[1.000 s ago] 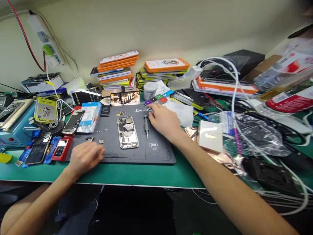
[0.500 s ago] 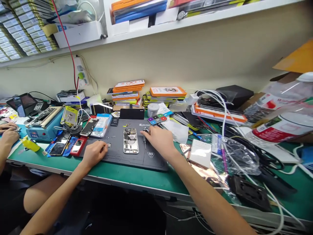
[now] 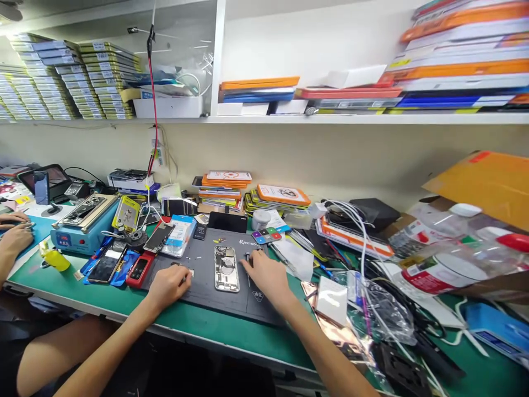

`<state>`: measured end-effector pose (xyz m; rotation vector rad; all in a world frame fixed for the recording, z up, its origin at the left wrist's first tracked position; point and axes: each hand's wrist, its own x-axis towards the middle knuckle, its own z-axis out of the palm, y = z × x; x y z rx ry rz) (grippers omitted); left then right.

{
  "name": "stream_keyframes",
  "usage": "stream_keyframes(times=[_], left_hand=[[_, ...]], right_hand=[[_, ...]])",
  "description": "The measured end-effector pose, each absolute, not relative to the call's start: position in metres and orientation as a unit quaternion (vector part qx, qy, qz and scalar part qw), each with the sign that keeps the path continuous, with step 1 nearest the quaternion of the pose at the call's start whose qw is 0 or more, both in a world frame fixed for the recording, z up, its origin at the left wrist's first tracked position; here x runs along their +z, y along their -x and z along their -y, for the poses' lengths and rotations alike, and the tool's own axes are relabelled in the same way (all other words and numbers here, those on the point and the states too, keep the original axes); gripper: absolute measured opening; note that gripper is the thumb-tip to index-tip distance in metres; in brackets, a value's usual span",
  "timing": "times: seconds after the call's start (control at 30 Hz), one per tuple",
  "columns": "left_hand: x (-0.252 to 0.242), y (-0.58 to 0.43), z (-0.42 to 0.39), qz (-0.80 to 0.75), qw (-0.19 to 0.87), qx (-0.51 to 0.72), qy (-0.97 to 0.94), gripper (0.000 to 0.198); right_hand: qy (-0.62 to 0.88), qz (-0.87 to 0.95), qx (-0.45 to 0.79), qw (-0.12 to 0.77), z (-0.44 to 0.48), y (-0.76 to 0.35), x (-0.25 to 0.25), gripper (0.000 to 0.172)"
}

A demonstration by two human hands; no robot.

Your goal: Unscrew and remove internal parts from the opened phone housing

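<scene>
An opened phone (image 3: 227,269), its inner parts bare, lies upright on the dark work mat (image 3: 202,300) between my two hands. My right hand (image 3: 266,275) is just right of the phone, its fingers closed round a slim screwdriver (image 3: 248,270) that points down at the mat. My left hand (image 3: 168,285) rests on the mat's left part with curled fingers; what they hold, if anything, is hidden. A tiny metal part (image 3: 192,272) lies by its fingertips. Behind the phone are a black phone screen (image 3: 227,221) and a small battery-like black piece (image 3: 200,231).
On the left stand a blue heating machine (image 3: 85,226), a yellow bottle (image 3: 55,258) and a red-cased device (image 3: 139,270). Another person's hands (image 3: 19,240) work at the far left. Cables, a white box (image 3: 332,300) and plastic bottles (image 3: 444,270) crowd the right.
The view has tilted up, showing more of the shelf. My right hand stays by the phone with the screwdriver. My left hand still rests on the mat, now slightly closer to the phone.
</scene>
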<state>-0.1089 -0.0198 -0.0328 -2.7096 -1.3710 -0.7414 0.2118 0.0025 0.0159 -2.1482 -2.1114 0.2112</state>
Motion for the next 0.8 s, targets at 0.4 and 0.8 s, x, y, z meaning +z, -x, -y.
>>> stream_keyframes(times=[0.4,0.8], left_hand=[[-0.025,0.103,0.023,0.413,0.036,-0.267,0.870,0.020],[-0.003,0.098,0.027,0.397,0.076,-0.330,0.853,0.024]], right_hand=[[0.699,0.699,0.118,0.099,-0.007,-0.219,-0.002,0.037],[0.666,0.629,0.213,0.340,-0.021,-0.229,0.009,0.012]])
